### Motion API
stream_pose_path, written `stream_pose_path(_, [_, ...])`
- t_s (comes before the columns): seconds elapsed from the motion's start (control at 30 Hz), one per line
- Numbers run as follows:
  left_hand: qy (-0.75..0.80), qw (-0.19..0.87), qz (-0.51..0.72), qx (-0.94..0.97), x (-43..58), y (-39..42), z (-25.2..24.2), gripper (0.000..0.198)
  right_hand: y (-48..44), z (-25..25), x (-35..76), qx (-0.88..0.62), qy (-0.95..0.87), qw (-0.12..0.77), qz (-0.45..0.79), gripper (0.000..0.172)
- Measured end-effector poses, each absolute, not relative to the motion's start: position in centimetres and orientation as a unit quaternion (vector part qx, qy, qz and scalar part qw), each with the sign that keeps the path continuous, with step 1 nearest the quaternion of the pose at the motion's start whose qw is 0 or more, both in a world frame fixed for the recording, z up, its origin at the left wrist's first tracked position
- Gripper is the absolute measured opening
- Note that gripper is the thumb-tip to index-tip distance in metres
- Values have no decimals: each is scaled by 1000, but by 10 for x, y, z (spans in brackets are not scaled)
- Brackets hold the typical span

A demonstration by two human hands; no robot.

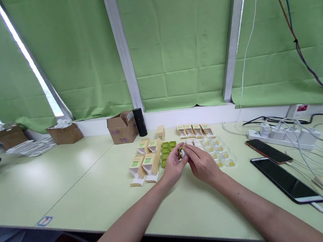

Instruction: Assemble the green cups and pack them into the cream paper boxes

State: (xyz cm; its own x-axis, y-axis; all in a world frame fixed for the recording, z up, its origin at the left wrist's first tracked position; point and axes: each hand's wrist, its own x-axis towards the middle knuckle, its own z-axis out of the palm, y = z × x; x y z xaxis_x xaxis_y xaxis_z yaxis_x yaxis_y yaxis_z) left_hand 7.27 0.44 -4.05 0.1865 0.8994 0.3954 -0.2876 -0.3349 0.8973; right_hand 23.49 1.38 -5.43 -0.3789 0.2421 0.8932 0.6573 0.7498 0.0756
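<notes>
A small green-and-white part (182,152), possibly a cap, is pinched between closed fingertips of left hand (174,167) and right hand (203,165); green pieces (167,149) are noted at ten o'clock.

Table (70,184): smooth, faint sheen.
Blinds (177,50): matt green cloth, creased.
Far boxes (122,129): matt brown cardboard.
Right phones (285,179): glossy black glass.
Trays (229,159): clear glossy plastic.
Held piece (181,152): green, looks plastic.
</notes>
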Motion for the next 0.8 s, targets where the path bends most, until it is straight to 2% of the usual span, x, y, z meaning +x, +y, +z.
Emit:
stream_pose_path(0.5, [276,510,581,571,74,11,-49,68,12,-55,229,-317,-799,461,-219,42])
stream_pose_path(0.8, [279,499,587,574,74,9,-46,62,14,-57,228,-306,-802,473,-200,46])
